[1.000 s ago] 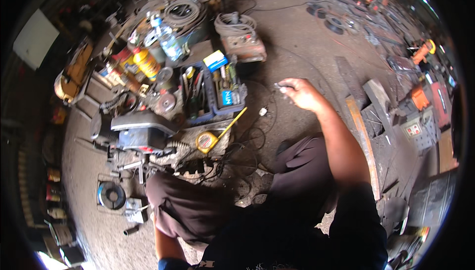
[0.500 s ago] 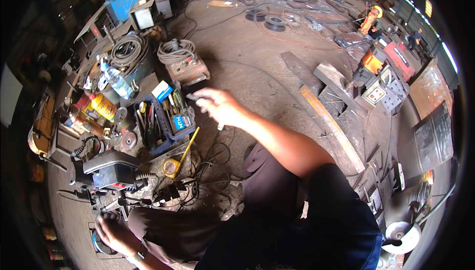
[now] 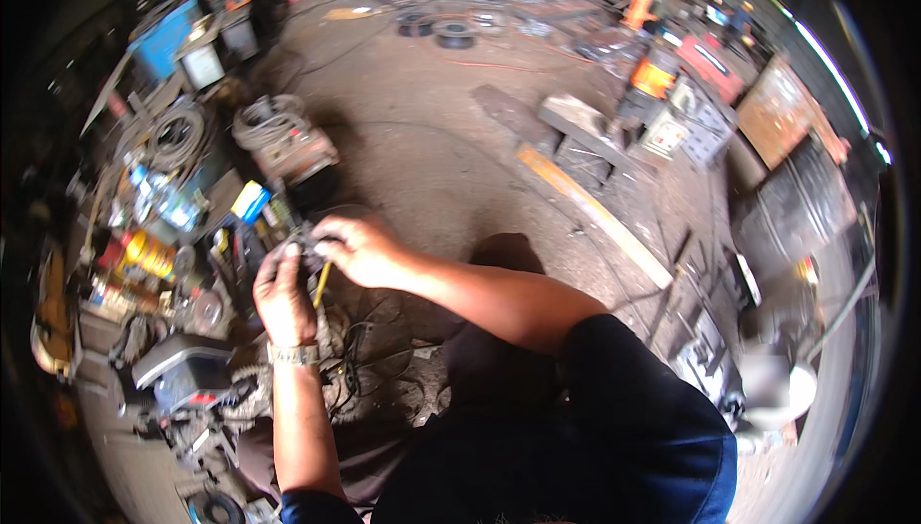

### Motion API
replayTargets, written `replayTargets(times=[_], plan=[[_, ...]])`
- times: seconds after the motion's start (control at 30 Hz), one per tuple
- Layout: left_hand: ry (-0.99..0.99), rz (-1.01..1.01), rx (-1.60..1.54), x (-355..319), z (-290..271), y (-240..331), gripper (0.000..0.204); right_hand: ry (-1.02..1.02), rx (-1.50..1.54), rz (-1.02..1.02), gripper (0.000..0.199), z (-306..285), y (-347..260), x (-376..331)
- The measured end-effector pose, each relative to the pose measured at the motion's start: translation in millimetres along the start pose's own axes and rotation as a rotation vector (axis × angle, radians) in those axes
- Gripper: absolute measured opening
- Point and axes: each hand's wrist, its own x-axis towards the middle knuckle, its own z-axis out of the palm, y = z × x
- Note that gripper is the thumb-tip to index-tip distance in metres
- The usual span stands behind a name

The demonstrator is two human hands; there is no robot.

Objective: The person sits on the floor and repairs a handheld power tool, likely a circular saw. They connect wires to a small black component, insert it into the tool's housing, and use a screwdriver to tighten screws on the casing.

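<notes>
My left hand point(image 3: 284, 298) and my right hand point(image 3: 357, 250) have come close together over the tool box. The fingers of both are pinched around a small dark metal-looking piece point(image 3: 308, 244), too blurred to name. Below it shows part of the yellow blade of a tape measure point(image 3: 321, 286); its case is hidden behind my left hand. Just beyond my hands lies a blue and yellow-white small box point(image 3: 251, 202) on the tool box's far end. Blurred hand tools fill the tool box, which my left hand partly covers.
At the left stand a yellow bottle point(image 3: 149, 255), a clear plastic bottle point(image 3: 173, 202) and a dark welding mask-like device point(image 3: 182, 370). A machine with coiled cable point(image 3: 288, 145) sits ahead. Steel plates and a long rusty flat bar point(image 3: 595, 215) lie on the right. People work far off.
My left hand has risen from the lower left to meet my right hand, which has moved down and left. Both now finger the small piece. The view has swung right.
</notes>
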Motion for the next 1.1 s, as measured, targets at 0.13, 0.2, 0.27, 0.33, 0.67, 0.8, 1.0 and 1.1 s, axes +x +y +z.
replayTargets(times=[0.13,0.2,0.27,0.33,0.67,0.8,1.0,1.1], plan=[[-0.003,0.020,-0.170,2.7,-12.1,-15.5,0.010,-0.015,-0.167,-0.105,0.017,1.4,-7.4,-9.2],[-0.025,-0.025,-0.190,0.8,-16.4,-18.2,0.013,-0.010,-0.209,-0.176,0.019,0.2,-3.2,-11.1],[-0.048,-0.051,-0.212,0.2,-16.6,-20.1,0.013,-0.013,-0.219,-0.179,0.023,-1.3,-1.7,-11.4],[-0.060,-0.048,-0.205,-1.7,-20.0,-18.0,0.013,0.008,-0.186,-0.210,0.020,6.7,3.9,-8.9],[-0.006,-0.111,-0.253,-4.7,-44.3,-10.1,0.011,-0.080,-0.181,-0.044,0.030,16.3,-15.3,-12.5],[0.000,-0.120,-0.281,-5.3,-36.5,-9.2,0.011,0.027,-0.242,-0.233,0.032,16.1,3.5,-6.3],[-0.014,-0.090,-0.273,-11.0,-42.8,-0.7,0.014,-0.038,-0.131,-0.206,0.024,26.7,11.4,2.6],[0.070,-0.120,-0.251,-12.9,-39.0,-7.4,0.012,-0.053,0.272,-0.037,0.009,30.5,17.8,0.5]])
